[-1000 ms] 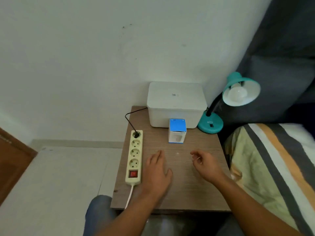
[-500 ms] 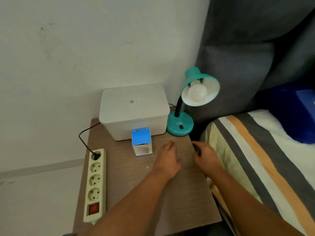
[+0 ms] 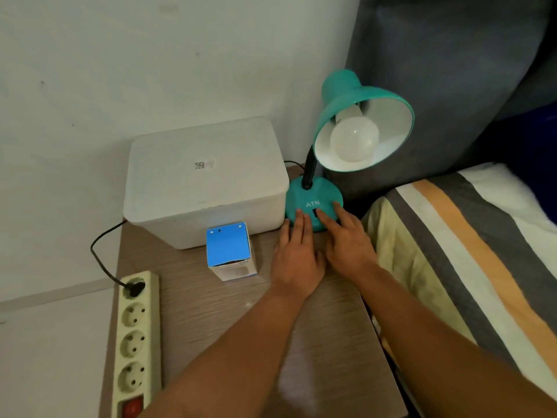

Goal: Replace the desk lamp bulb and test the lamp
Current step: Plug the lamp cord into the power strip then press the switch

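A teal desk lamp stands at the back right of the wooden bedside table (image 3: 325,342). Its shade (image 3: 343,95) tilts toward me and holds a white bulb (image 3: 354,140), unlit. My left hand (image 3: 297,254) lies flat with its fingertips on the front of the lamp base (image 3: 313,196). My right hand (image 3: 346,239) lies beside it, fingers spread on the base around the small black switch (image 3: 314,212). Neither hand holds anything. A small blue-topped bulb box (image 3: 230,250) stands left of my hands.
A white lidded plastic box (image 3: 205,179) sits against the wall behind the bulb box. A cream power strip (image 3: 135,336) with a red switch lies along the table's left edge, a black plug in its top socket. A striped bed (image 3: 470,257) adjoins on the right, a dark curtain behind.
Both hands have moved forward and right across the table to the lamp base. The view has come closer and turned toward the lamp.
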`<state>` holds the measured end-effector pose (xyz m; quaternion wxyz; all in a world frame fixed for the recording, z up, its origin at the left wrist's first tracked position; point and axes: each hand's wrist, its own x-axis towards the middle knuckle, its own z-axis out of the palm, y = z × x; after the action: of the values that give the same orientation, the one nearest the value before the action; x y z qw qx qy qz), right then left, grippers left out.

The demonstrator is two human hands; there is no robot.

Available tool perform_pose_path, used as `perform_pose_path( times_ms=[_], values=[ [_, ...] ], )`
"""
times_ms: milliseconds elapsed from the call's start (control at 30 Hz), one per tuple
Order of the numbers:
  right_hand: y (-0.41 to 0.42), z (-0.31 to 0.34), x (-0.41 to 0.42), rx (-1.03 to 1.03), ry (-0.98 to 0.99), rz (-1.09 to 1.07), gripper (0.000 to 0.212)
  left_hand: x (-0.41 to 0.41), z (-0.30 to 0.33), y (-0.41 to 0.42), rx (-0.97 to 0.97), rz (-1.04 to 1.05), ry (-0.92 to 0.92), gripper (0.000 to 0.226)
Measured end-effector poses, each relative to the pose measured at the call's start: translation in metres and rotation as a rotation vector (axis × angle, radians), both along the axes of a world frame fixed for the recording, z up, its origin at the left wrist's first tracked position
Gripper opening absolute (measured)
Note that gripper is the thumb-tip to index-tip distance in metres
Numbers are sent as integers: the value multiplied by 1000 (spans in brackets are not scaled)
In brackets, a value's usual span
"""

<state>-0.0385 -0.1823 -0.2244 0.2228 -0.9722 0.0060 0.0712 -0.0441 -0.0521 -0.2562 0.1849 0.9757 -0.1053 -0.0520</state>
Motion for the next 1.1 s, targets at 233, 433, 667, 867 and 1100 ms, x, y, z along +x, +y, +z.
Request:
perform_pose_path(
  times_ms=[233, 433, 667, 867, 1100],
  values=[
    [0, -18, 1, 68, -91, -27, 73, -6, -5, 6, 6, 3, -59, 79],
    [4, -29, -4, 128, -141, -88, 73, -7, -1, 5, 40, 16, -71, 76],
    [8, -36, -9, 255, -171, -109, 74, -6, 1, 4, 33, 24, -81, 74],
    [7, -36, -8, 249, -170, -96, 73, -6, 2, 4, 30, 24, -75, 75],
    [5, -48, -6, 259, -267, -77, 56, -6, 0, 5, 19, 19, -102, 69]
  ],
)
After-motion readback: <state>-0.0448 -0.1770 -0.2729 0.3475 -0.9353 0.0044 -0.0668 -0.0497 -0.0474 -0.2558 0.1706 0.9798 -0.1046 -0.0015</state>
